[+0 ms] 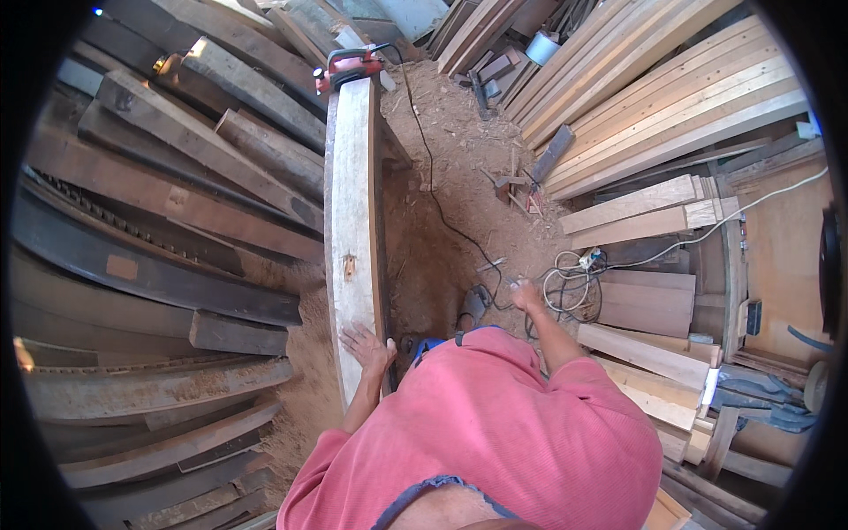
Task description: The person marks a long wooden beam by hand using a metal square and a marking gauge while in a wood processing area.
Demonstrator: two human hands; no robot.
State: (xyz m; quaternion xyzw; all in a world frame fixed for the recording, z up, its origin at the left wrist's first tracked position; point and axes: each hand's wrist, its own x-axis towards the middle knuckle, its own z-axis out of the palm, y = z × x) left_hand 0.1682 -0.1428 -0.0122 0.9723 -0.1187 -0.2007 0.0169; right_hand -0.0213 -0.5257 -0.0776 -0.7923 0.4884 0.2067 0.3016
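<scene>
A long pale wooden beam (352, 190) runs away from me, with a dark knot or split patch in its upper face. My left hand (369, 347) lies on the near part of this beam, fingers spread over its top. At the beam's far end rests a red power tool (351, 67), which looks like an electric planer, with a dark cord (430, 159) trailing from it. My right hand (527, 296) is out to the right, above the floor, with its fingers closed. Something small and pale may be at its fingertips, too small to name.
Dark, rough timbers (168, 194) fill the left side. Pale planks (671, 97) are stacked at the far right, with shorter boards (649, 300) nearer. A coiled cable (574, 287) lies beside my right hand. Wood shavings (468, 177) cover the floor.
</scene>
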